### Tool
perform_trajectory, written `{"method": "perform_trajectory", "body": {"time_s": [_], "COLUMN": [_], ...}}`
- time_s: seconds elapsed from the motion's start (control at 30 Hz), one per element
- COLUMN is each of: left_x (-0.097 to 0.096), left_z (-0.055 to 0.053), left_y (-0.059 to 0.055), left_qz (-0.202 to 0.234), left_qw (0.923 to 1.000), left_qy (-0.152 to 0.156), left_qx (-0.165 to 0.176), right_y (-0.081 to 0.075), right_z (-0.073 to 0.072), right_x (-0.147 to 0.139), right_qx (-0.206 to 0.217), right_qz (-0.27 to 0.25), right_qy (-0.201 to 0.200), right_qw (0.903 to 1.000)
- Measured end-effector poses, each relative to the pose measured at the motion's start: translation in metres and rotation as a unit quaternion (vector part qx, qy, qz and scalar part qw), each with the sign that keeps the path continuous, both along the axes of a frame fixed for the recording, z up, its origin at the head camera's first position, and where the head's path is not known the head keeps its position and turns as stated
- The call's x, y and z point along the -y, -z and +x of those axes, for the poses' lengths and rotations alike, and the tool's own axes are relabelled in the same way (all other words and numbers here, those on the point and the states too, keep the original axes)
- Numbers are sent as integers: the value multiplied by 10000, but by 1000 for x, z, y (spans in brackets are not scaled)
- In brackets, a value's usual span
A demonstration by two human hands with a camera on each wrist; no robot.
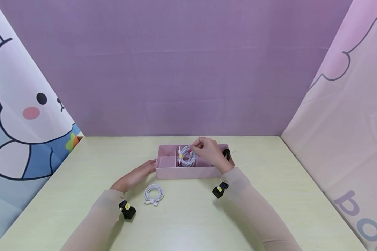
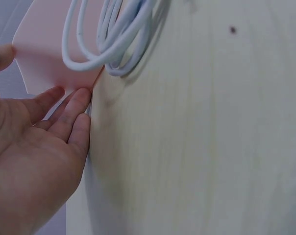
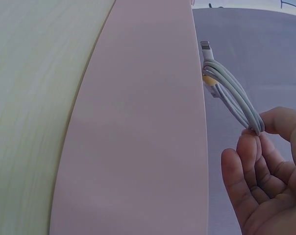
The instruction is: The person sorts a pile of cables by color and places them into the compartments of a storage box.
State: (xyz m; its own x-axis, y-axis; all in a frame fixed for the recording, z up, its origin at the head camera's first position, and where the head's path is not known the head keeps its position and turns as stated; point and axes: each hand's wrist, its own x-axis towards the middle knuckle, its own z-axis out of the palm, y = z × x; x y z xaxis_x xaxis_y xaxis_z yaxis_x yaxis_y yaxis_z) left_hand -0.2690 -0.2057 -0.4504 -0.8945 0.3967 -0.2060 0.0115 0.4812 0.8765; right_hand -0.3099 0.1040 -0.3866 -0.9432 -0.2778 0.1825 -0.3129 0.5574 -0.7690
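Observation:
My right hand (image 1: 207,151) pinches a coiled white charging cable (image 1: 187,156) between thumb and fingertips. In the right wrist view this coil (image 3: 234,95) rises above the rim, its plug pointing up and a yellow band round it. Beneath it in the head view is a pink divided box (image 1: 188,173). At the box's left end, my left hand (image 1: 143,172) rests its fingers against the side; in the left wrist view the thumb (image 2: 1,58) touches near the rim. A second coiled white cable (image 1: 154,194) lies on the table in front of the box.
Something black (image 1: 227,153) sits in the box's right end, partly hidden by my right wrist. The box stands near the back of the pale wooden table (image 1: 188,216), before a purple backdrop (image 1: 188,69). Printed cloth panels (image 1: 28,104) flank both sides.

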Motion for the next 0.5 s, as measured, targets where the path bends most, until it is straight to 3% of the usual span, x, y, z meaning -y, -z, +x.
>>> {"method": "perform_trajectory", "body": {"time_s": [0.5], "left_x": [1], "left_z": [-2], "left_y": [0], "left_qz": [-33], "left_qw": [10000], "left_qy": [36], "left_qx": [-12], "right_y": [5], "right_z": [-3], "right_x": [7], "right_qx": [-171], "right_qz": [130], "right_qy": [-12], "right_qw": [9998]}}
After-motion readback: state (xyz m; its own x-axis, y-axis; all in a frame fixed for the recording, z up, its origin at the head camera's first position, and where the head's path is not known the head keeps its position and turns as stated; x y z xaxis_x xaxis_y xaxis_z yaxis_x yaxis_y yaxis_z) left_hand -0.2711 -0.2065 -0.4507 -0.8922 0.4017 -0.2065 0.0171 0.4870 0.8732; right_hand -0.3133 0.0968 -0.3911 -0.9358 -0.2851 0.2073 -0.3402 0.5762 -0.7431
